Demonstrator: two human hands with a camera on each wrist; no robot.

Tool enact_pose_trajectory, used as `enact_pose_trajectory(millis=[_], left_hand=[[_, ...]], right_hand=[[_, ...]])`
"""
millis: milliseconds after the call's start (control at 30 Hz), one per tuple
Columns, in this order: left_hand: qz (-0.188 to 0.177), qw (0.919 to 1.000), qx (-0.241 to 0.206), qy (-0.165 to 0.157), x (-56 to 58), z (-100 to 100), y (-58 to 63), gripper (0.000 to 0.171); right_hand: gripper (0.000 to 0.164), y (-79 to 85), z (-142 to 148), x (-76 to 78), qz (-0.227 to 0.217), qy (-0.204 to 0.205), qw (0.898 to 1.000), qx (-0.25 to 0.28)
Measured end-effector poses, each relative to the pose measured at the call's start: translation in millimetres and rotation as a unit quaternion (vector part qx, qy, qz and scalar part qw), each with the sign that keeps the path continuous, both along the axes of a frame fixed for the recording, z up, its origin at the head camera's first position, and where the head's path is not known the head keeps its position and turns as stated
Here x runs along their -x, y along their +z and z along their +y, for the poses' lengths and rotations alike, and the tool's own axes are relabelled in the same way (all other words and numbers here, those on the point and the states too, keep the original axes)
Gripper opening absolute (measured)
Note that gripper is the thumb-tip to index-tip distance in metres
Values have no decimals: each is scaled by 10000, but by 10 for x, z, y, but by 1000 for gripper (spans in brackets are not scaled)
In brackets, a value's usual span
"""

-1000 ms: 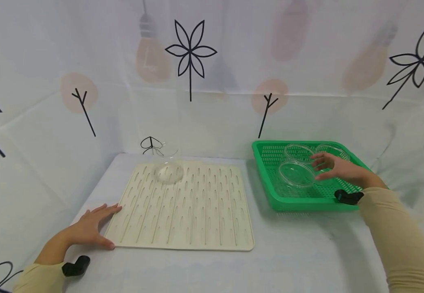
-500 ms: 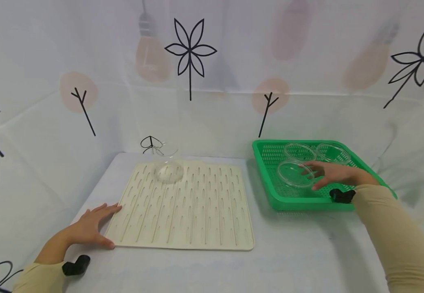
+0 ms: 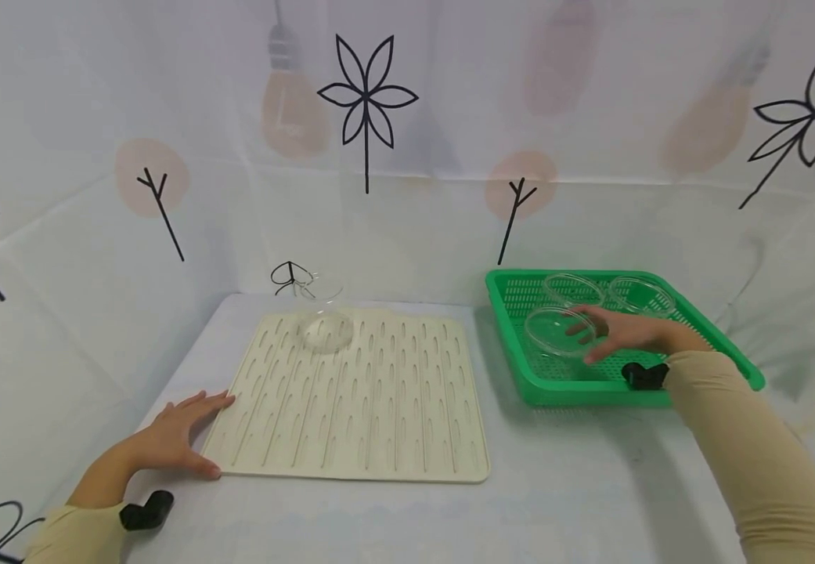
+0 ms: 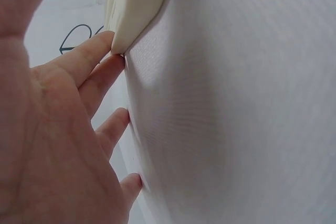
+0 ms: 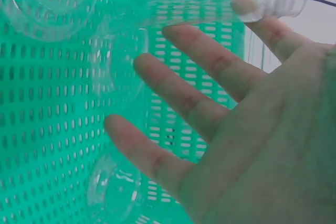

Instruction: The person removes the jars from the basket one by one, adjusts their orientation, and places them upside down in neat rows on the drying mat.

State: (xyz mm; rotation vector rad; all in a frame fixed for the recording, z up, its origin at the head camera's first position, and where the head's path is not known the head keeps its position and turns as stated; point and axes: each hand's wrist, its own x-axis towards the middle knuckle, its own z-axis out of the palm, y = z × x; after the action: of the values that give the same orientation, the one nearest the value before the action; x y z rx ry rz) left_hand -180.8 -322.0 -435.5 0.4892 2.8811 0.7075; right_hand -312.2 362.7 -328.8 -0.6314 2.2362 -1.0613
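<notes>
In the green basket (image 3: pixel 590 394), the front cup (image 3: pixel 549 332) points mouth up, near-upright.

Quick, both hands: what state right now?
Left hand: open, touching the edge of the cream mat.
Right hand: at the front clear glass in the green basket; cannot tell if it grips.

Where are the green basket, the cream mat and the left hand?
Green basket (image 3: pixel 579 395): head view, on its front rim.
Cream mat (image 3: pixel 358 399): head view, on its bare grooved surface.
Left hand (image 3: pixel 174 436): head view, on its back.
</notes>
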Motion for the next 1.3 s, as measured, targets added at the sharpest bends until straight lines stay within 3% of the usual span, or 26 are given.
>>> enact_pose_trajectory(millis=[300, 567, 900, 1300], left_hand=[[-42, 10000, 17, 28, -14, 1, 4, 103], [3, 10000, 37, 14, -6, 0, 12, 103], [-34, 10000, 30, 12, -21, 7, 10, 104], [28, 10000, -16, -5, -25, 7, 11, 104]], right_hand=[[84, -4, -113, 31, 169, 67, 9998, -24], [84, 31, -177, 2, 282, -235, 9992, -164], [71, 149, -239, -53, 1037, -476, 9934, -80], [74, 355, -443, -156, 1640, -670, 9842, 67]])
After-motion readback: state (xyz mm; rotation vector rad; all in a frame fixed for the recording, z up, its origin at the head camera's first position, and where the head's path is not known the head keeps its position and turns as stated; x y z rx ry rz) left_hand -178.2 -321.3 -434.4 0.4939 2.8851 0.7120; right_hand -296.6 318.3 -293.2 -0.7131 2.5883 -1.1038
